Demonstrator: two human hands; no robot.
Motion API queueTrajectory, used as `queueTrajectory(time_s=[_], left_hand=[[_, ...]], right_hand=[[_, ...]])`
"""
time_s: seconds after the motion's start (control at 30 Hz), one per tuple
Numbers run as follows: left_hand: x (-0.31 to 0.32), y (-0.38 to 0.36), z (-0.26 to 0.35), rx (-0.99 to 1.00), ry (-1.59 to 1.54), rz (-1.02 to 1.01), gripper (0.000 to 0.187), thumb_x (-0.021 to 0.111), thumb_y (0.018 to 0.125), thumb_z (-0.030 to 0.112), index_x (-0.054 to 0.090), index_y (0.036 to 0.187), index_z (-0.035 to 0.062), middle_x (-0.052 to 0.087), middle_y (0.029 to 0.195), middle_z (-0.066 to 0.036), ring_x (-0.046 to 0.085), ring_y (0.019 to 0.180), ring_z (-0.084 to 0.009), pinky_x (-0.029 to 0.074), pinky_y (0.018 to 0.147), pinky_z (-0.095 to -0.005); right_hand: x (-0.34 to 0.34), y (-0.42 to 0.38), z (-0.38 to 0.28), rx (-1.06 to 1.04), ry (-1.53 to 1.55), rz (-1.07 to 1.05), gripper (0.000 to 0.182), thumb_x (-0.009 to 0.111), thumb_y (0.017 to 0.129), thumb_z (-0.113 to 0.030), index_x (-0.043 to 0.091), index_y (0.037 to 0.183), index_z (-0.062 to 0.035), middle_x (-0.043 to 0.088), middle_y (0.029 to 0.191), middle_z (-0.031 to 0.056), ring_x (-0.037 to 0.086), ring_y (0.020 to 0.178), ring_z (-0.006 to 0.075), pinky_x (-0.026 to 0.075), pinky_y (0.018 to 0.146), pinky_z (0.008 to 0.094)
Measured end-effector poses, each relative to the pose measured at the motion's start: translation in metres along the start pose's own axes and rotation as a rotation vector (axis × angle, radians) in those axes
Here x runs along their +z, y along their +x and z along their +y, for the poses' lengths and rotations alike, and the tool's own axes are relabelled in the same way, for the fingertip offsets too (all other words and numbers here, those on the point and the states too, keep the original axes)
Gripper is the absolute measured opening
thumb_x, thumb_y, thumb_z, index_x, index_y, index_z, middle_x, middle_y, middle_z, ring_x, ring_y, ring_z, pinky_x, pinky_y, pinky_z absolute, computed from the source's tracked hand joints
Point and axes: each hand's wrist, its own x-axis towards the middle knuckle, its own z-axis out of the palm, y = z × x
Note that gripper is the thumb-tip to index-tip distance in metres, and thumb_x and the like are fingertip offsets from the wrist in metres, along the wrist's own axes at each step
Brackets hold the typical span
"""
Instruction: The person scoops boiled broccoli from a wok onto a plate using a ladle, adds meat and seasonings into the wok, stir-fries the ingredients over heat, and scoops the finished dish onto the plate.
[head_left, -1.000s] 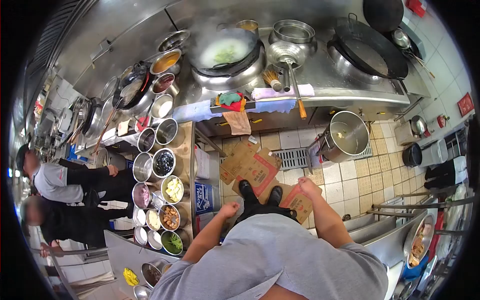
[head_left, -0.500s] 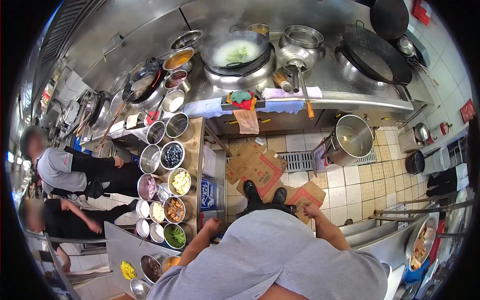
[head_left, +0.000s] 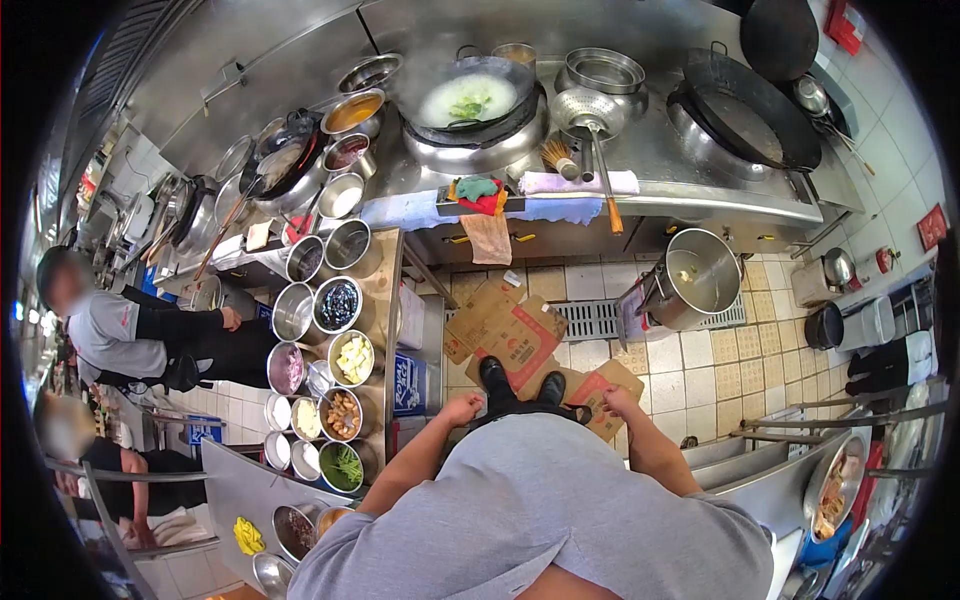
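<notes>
Person (head_left: 530,500) standing, left hand (head_left: 463,409) and right hand (head_left: 620,401) hanging low and curling, any grip being impossible to tell, cardboard (head_left: 495,320) lying flat on floor tiles (head_left: 665,355) underfoot, steel bowls (head_left: 294,311) lining the counter (head_left: 385,270) at left, greens (head_left: 468,107) floating in a wok (head_left: 522,85) beyond

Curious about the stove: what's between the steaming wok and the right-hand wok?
The head view shows a strainer, a metal pot behind it, and a brush.
</notes>
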Motion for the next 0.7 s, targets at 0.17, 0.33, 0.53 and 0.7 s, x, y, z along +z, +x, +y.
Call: queueTrajectory(time_s=[0.17,0.33,0.53,0.7], left_hand=[[-0.002,-0.026,-0.003,0.053,0.154,0.003,0.025,0.052,0.086,0.027,0.062,0.101,0.0099,0.065,0.079,-0.009,0.062,0.070,-0.0208,0.048,0.066,-0.0325],[-0.013,-0.043,-0.038,-0.183,0.223,0.018,0.026,0.052,0.085,0.029,0.064,0.099,0.0109,0.066,0.086,-0.011,0.064,0.077,-0.0236,0.049,0.071,-0.0351],[-0.010,-0.037,-0.074,-0.237,0.133,0.061,0.027,0.052,0.085,0.030,0.065,0.102,0.0121,0.067,0.089,-0.011,0.065,0.082,-0.0235,0.050,0.074,-0.0350],[-0.009,-0.046,-0.018,-0.179,0.195,0.083,0.027,0.052,0.085,0.029,0.064,0.103,0.0121,0.067,0.090,-0.011,0.064,0.083,-0.0236,0.050,0.075,-0.0352]], right_hand=[[0.007,0.011,0.031,-0.023,0.010,-0.055,0.018,0.046,0.090,-0.024,0.055,0.100,-0.0126,0.058,0.076,0.0030,0.058,0.057,0.0143,0.043,0.045,0.0286],[0.004,-0.007,0.044,-0.015,0.077,-0.004,0.017,0.046,0.090,-0.023,0.055,0.099,-0.0126,0.056,0.072,0.0024,0.056,0.053,0.0124,0.041,0.041,0.0272],[-0.008,-0.020,0.042,0.025,0.045,-0.015,0.016,0.044,0.089,-0.021,0.054,0.100,-0.0148,0.054,0.071,0.0019,0.054,0.051,0.0130,0.041,0.043,0.0291],[-0.003,-0.015,0.029,0.009,0.037,0.068,0.024,0.047,0.086,-0.017,0.060,0.101,-0.0046,0.063,0.074,0.0067,0.056,0.050,0.0139,0.043,0.039,0.0291]])
